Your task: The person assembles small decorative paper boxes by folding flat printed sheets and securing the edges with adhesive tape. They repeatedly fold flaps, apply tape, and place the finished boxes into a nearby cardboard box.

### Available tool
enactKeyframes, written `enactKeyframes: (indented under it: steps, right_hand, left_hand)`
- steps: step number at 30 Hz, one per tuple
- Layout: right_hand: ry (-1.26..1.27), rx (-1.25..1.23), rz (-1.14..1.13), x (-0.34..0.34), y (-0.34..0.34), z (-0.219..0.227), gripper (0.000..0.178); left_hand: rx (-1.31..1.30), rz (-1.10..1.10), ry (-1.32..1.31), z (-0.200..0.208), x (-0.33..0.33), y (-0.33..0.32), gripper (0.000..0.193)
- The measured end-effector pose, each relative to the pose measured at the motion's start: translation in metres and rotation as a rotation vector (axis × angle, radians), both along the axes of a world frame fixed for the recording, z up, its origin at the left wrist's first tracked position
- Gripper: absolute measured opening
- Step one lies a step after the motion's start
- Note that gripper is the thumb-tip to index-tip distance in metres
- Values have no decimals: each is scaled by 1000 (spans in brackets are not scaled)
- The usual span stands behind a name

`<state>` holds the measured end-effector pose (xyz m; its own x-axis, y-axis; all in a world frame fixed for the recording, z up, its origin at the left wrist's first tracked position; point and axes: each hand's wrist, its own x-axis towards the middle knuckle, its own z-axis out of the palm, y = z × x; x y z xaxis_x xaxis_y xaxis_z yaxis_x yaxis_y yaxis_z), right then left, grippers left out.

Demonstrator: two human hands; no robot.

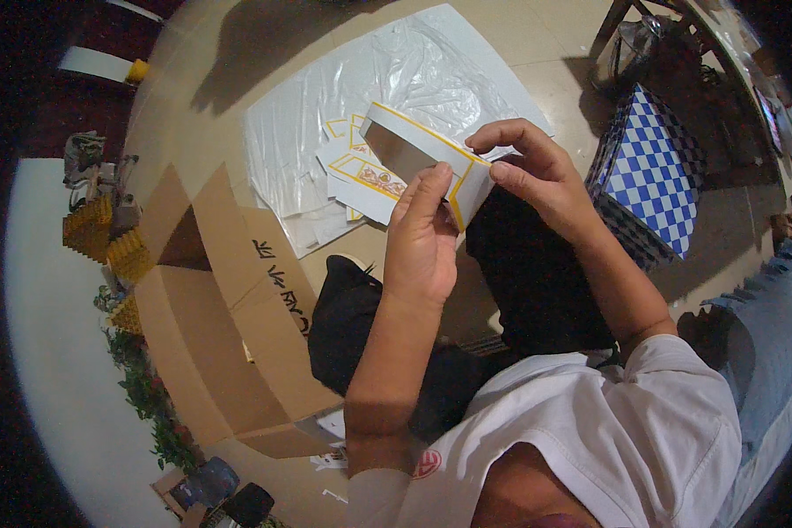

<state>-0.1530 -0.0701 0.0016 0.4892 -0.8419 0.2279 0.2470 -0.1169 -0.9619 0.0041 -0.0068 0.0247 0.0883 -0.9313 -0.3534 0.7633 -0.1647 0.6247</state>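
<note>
A small paper box [477, 192], white with yellow edge lines, is held up in front of me, its long hollow side open to view. My left hand [422, 233] grips its near side, thumb on the rim and the other fingers mostly hidden beneath. At the box's right end corner, my right hand [537, 172] pinches the edge between thumb and fingers. Just beyond my left hand, several flat printed card pieces [348, 167] lie overlapping, white with yellow lines and a red-brown design.
Under the card pieces is a white board [449, 53] covered in clear plastic. A large open cardboard carton [264, 299] stands at the left, beside my black-clad leg [348, 330]. A blue-and-white checkered stack [651, 176] sits at the right, near a wooden-legged table [612, 31].
</note>
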Motion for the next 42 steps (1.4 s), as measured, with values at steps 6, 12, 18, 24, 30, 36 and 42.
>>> enactKeyframes:
  steps: [6,12,18,24,30,36,42]
  right_hand:
    - [40,32,13,6,-3,0,28]
    - [130,29,-13,8,-8,-5,30]
    - [147,80,-3,8,-12,-3,29]
    - [147,86,-8,9,-14,-5,28]
    - [152,52,-20,10,-15,-7,26]
    - [110,54,-22,-7,-28,-21,25]
    - [189,463,-399,-90,-79,-181,26]
  left_hand:
    - [25,-4,0,-10,5,-4,23]
    - [64,29,-26,-4,-1,-6,23]
    - [-45,81,-345,-10,-7,-8,13]
    - [-118,122,-614,-24,-8,-9,14]
    - [-154,158,-794,-20,-11,-8,15]
    - [-51,86,-598,-16,-15,-11,12]
    - [28,140,-409,-35,-6,-17,21]
